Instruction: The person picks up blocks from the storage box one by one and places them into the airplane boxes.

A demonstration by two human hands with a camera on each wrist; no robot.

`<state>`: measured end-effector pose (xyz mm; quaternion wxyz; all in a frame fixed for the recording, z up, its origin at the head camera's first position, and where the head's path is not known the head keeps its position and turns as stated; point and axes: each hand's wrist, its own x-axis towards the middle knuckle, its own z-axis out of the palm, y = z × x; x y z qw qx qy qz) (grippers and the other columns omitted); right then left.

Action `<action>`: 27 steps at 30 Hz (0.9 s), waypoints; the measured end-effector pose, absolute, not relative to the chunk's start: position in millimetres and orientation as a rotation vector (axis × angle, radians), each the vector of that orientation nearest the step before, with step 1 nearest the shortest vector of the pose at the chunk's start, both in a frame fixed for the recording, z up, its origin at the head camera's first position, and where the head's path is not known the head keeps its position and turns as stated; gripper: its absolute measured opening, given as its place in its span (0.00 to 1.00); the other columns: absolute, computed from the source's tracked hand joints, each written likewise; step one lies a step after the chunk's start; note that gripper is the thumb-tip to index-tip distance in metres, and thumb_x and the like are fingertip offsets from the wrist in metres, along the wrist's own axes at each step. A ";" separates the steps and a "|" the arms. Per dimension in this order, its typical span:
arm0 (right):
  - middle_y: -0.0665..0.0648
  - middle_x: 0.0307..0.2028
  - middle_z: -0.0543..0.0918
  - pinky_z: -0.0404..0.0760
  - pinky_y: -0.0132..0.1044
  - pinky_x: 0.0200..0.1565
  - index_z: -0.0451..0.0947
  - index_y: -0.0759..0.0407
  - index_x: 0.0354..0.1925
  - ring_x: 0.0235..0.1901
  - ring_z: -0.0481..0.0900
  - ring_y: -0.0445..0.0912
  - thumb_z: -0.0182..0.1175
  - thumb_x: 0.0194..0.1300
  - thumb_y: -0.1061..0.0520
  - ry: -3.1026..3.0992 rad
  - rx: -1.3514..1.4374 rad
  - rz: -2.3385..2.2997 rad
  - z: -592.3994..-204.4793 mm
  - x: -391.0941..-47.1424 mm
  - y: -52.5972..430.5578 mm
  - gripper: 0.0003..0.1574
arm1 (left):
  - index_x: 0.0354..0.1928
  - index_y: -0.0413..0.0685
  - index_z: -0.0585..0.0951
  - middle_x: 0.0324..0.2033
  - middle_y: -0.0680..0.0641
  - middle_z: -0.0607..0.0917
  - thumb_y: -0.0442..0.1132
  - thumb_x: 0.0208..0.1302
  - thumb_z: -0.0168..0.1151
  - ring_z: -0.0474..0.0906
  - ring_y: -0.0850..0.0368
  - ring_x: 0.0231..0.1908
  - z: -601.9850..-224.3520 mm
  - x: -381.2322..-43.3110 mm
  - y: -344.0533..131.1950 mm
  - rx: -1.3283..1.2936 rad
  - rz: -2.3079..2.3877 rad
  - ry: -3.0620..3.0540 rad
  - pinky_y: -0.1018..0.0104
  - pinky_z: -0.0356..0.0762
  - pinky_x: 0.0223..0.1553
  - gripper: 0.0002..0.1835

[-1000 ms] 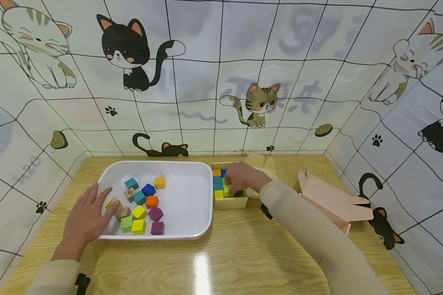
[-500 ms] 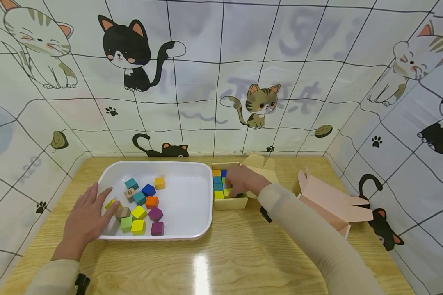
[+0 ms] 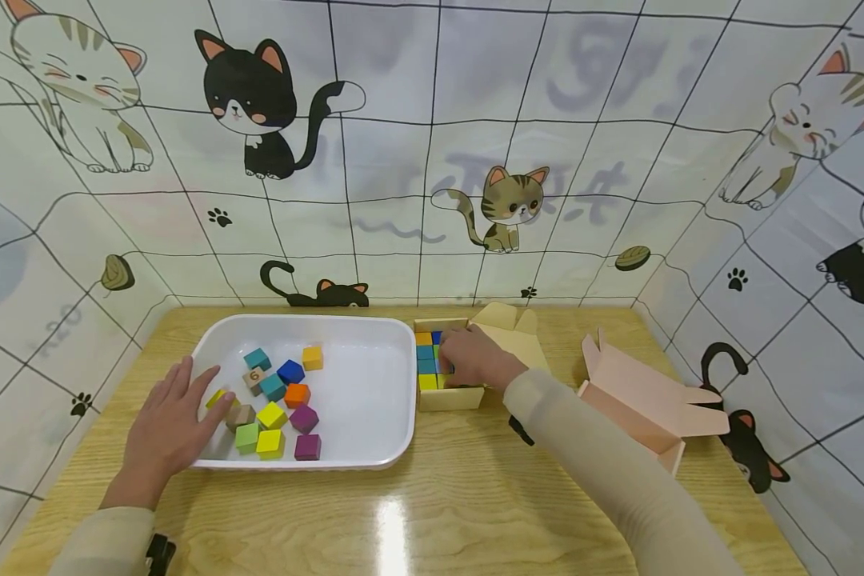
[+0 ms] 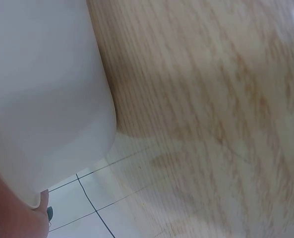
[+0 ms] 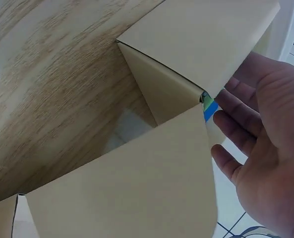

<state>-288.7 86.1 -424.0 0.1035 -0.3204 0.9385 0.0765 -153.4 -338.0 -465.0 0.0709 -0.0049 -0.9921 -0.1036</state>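
My left hand (image 3: 173,416) rests over the left rim of a white tray (image 3: 367,392), fingers spread. Several coloured wooden cubes lie loose in the tray's left half, among them an orange cube (image 3: 297,395) and a purple cube (image 3: 307,446). A yellow cube (image 3: 215,397) shows partly under the left fingers. My right hand (image 3: 479,360) reaches down into a small open cardboard box (image 3: 450,401) packed with cubes, teal ones (image 3: 425,358) along its left side. In the right wrist view the box flap (image 5: 201,44) hides the fingertips, so I cannot tell whether they pinch a cube.
Right of the hand, a pink cardboard box (image 3: 630,420) lies open with its lid raised. The cream box's lid (image 3: 522,340) stands folded back under the right wrist. A cat-printed sheet (image 3: 374,160) closes off the back and sides of the wooden table (image 3: 317,520).
My right hand has shifted slightly toward the back of the box, and the fingers that pointed down at the front cubes have drawn back. The left hand and the tray's cubes stay put.
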 end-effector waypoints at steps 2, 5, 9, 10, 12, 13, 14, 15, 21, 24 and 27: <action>0.45 0.42 0.76 0.68 0.49 0.54 0.81 0.40 0.26 0.47 0.70 0.44 0.68 0.47 0.39 2.772 -0.947 0.230 -424.7 -288.6 86.3 0.11 | 0.68 0.43 0.56 0.69 0.32 0.44 0.62 0.66 0.38 0.38 0.34 0.69 -464.2 -153.3 -337.5 -0.012 -0.311 -2.985 0.36 0.38 0.66 0.37; 0.44 0.42 0.76 0.68 0.48 0.54 0.80 0.39 0.27 0.47 0.70 0.43 0.68 0.47 0.39 2.770 -0.951 0.243 -425.6 -289.1 87.3 0.11 | 0.68 0.43 0.57 0.69 0.32 0.44 0.62 0.66 0.39 0.37 0.34 0.69 -463.4 -152.8 -336.9 -0.008 -0.310 -2.984 0.36 0.38 0.66 0.37; 0.44 0.43 0.77 0.66 0.50 0.57 0.81 0.40 0.29 0.48 0.72 0.44 0.68 0.48 0.39 2.768 -0.942 0.192 -420.8 -290.5 88.0 0.11 | 0.67 0.43 0.57 0.69 0.32 0.44 0.62 0.65 0.39 0.38 0.35 0.69 -463.0 -152.3 -336.2 -0.005 -0.311 -2.981 0.36 0.38 0.66 0.37; 0.45 0.44 0.77 0.66 0.51 0.58 0.81 0.41 0.30 0.49 0.72 0.44 0.67 0.48 0.39 2.772 -0.940 0.173 -418.3 -291.0 88.0 0.12 | 0.67 0.43 0.57 0.69 0.32 0.44 0.62 0.65 0.39 0.38 0.35 0.69 -463.0 -152.3 -336.2 -0.005 -0.312 -2.981 0.36 0.38 0.66 0.37; 0.46 0.44 0.78 0.65 0.53 0.59 0.81 0.43 0.32 0.49 0.73 0.45 0.67 0.50 0.40 2.789 -0.942 0.116 -411.8 -292.5 87.3 0.13 | 0.67 0.43 0.57 0.69 0.32 0.45 0.62 0.65 0.39 0.38 0.35 0.69 -463.3 -152.5 -336.2 -0.006 -0.309 -2.980 0.36 0.39 0.65 0.37; 0.47 0.45 0.78 0.65 0.53 0.59 0.81 0.44 0.34 0.49 0.73 0.46 0.66 0.50 0.41 2.798 -0.947 0.092 -408.6 -293.5 86.4 0.14 | 0.67 0.43 0.57 0.69 0.31 0.45 0.62 0.65 0.39 0.38 0.35 0.69 -463.6 -152.5 -336.4 -0.006 -0.309 -2.980 0.35 0.39 0.65 0.37; 0.48 0.45 0.78 0.65 0.53 0.59 0.81 0.45 0.36 0.50 0.73 0.46 0.66 0.51 0.41 2.808 -0.952 0.059 -405.2 -294.5 85.4 0.15 | 0.67 0.43 0.57 0.69 0.31 0.45 0.62 0.65 0.39 0.38 0.35 0.69 -464.0 -152.6 -336.7 -0.006 -0.307 -2.980 0.35 0.39 0.65 0.37; 0.49 0.46 0.77 0.66 0.52 0.59 0.81 0.46 0.38 0.50 0.72 0.47 0.65 0.52 0.41 2.817 -0.961 0.041 -402.2 -295.6 84.0 0.16 | 0.67 0.43 0.57 0.69 0.31 0.45 0.62 0.65 0.39 0.38 0.34 0.69 -464.3 -152.6 -336.8 -0.006 -0.308 -2.980 0.35 0.39 0.65 0.37; 0.49 0.50 0.76 0.66 0.51 0.60 0.79 0.47 0.42 0.54 0.70 0.48 0.64 0.54 0.41 2.876 -1.031 -0.066 -387.7 -297.5 67.1 0.19 | 0.67 0.43 0.57 0.69 0.31 0.45 0.62 0.65 0.40 0.38 0.34 0.69 -463.9 -151.8 -337.0 -0.017 -0.313 -2.980 0.36 0.38 0.66 0.37; 0.48 0.50 0.76 0.66 0.51 0.59 0.79 0.46 0.43 0.54 0.69 0.47 0.64 0.54 0.41 2.886 -1.072 -0.072 -384.1 -296.1 51.7 0.19 | 0.67 0.43 0.57 0.69 0.31 0.45 0.62 0.65 0.39 0.37 0.34 0.69 -463.6 -151.8 -336.8 -0.018 -0.309 -2.985 0.35 0.39 0.65 0.37; 0.47 0.51 0.75 0.67 0.49 0.59 0.78 0.45 0.45 0.54 0.69 0.46 0.63 0.55 0.41 2.876 -1.097 -0.063 -381.8 -293.5 31.5 0.20 | 0.67 0.43 0.57 0.69 0.32 0.44 0.62 0.65 0.39 0.37 0.34 0.69 -463.9 -152.6 -336.7 -0.014 -0.308 -2.986 0.35 0.39 0.65 0.37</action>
